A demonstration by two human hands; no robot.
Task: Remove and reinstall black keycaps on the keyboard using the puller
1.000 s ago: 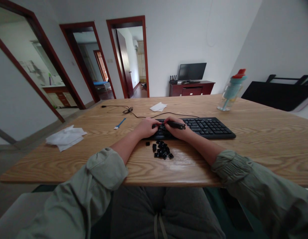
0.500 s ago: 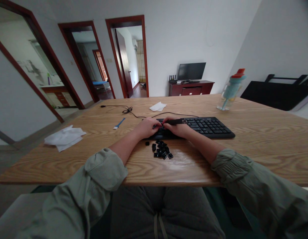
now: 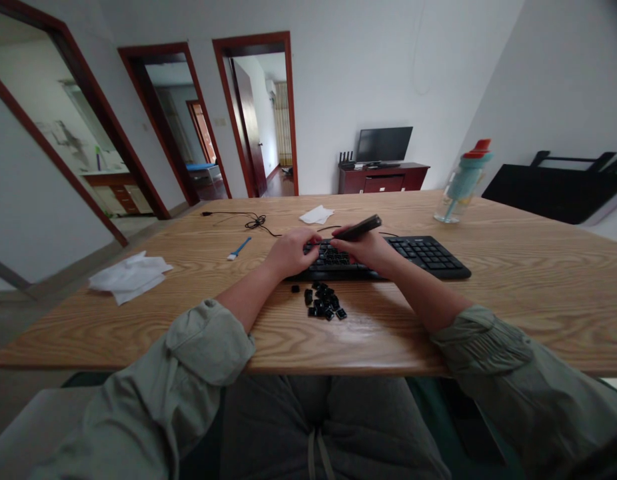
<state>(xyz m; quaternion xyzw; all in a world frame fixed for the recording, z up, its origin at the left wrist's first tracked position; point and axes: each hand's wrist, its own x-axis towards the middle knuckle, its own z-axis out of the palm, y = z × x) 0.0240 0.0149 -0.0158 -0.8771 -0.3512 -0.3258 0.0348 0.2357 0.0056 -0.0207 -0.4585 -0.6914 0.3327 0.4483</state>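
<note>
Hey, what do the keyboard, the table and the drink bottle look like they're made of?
Keyboard: probably hard black plastic, mostly dull, with a smooth, even rim. Table: wood or wood-look laminate, somewhat glossy; flowing grain and pale reflections show. Drink bottle: likely clear plastic, possibly glass; its lower body is see-through.

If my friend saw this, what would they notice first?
Probably the left hand and right hand at the black keyboard mid-table, with a dark stick-like tool in the right one. Next, the little heap of loose black keycaps on the table just in front of the keyboard. The red-topped bottle stands out too, at the back right.
</note>
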